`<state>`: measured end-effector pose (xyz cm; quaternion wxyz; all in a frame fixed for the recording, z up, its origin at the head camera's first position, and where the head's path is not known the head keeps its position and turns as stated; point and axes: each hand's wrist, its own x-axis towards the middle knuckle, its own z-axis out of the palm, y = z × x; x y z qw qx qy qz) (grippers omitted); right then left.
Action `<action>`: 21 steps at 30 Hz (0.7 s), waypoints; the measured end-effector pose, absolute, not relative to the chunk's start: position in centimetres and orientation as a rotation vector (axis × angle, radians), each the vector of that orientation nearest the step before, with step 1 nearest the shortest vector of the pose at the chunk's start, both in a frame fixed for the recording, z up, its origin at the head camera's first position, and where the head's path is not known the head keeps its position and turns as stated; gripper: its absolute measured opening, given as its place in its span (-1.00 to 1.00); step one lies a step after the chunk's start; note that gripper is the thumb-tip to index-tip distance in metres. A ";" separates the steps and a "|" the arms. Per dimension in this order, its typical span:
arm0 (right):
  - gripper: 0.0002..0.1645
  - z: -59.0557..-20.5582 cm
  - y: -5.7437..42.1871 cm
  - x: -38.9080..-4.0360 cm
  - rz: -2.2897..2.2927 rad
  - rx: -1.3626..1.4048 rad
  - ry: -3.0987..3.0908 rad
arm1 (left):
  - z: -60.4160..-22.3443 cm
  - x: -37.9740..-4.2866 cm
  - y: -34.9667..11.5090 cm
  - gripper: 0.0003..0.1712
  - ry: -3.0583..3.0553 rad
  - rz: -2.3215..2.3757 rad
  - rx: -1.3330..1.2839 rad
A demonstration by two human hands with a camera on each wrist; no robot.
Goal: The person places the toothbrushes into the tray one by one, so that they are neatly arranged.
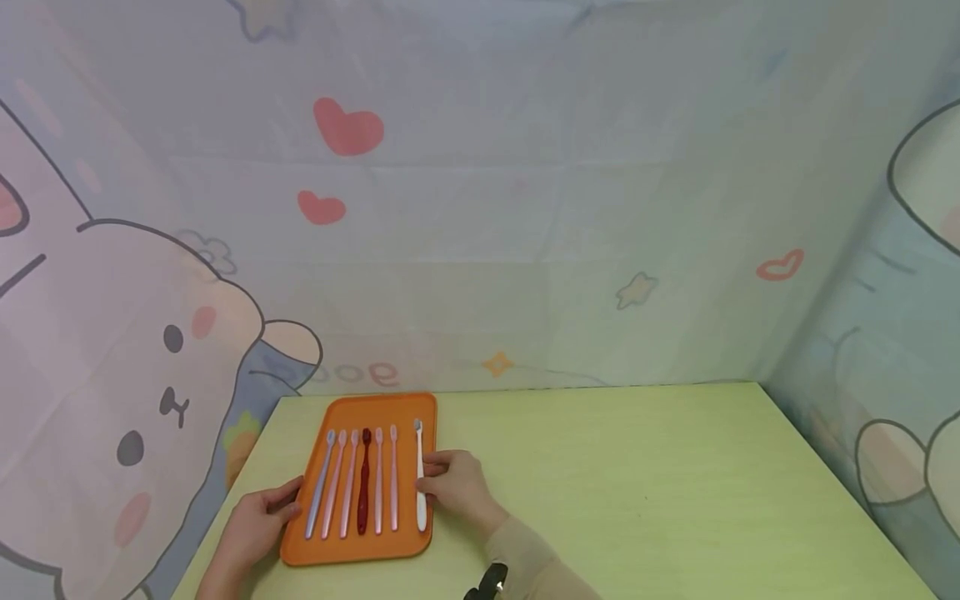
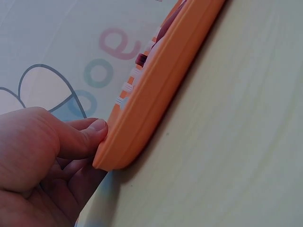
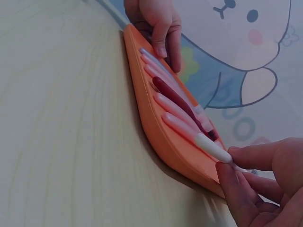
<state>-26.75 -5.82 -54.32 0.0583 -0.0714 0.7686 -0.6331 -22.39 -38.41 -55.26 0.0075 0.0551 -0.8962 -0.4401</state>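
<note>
An orange tray [image 1: 352, 550] lies at the left of the table, bearing a row of toothbrushes. My left hand [image 1: 255, 523] pinches the tray's left rim, thumb on top, as the left wrist view shows. Over the tray's right edge, my right hand [image 1: 459, 492] holds a white toothbrush [image 1: 421, 454] between thumb and fingers around its handle. In the right wrist view the white handle end [image 3: 213, 147] sticks out past the fingertips. A dark red toothbrush [image 1: 364, 479] sits mid-row, with pink toothbrushes [image 1: 393, 479] on both sides and a bluish one [image 1: 318, 487] at the far left.
The pale yellow-green table [image 1: 637, 492] stretches to the right of the tray. Behind it hangs a printed cloth [image 1: 525, 208] with hearts and stars, and a large rabbit print [image 1: 150, 350] covers the left side. A gap separates the white toothbrush from the nearest pink one.
</note>
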 end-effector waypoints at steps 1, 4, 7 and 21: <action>-0.53 -54.2 -6.0 -26.7 -1.906 -0.224 2.347 | -55.3 -22.4 -38.4 -0.46 -2.803 -1.374 0.173; -0.55 -53.9 -6.5 -26.7 -1.862 -0.223 2.392 | -55.2 -22.3 -38.4 -0.46 -2.804 -1.369 0.175; -0.58 -53.6 -6.9 -26.6 -1.810 -0.241 2.446 | -55.2 -22.2 -38.4 -0.46 -2.801 -1.370 0.179; -0.66 -53.3 -7.7 -26.6 -1.587 -0.242 2.687 | -55.2 -22.0 -37.7 -0.47 -2.788 -1.384 0.136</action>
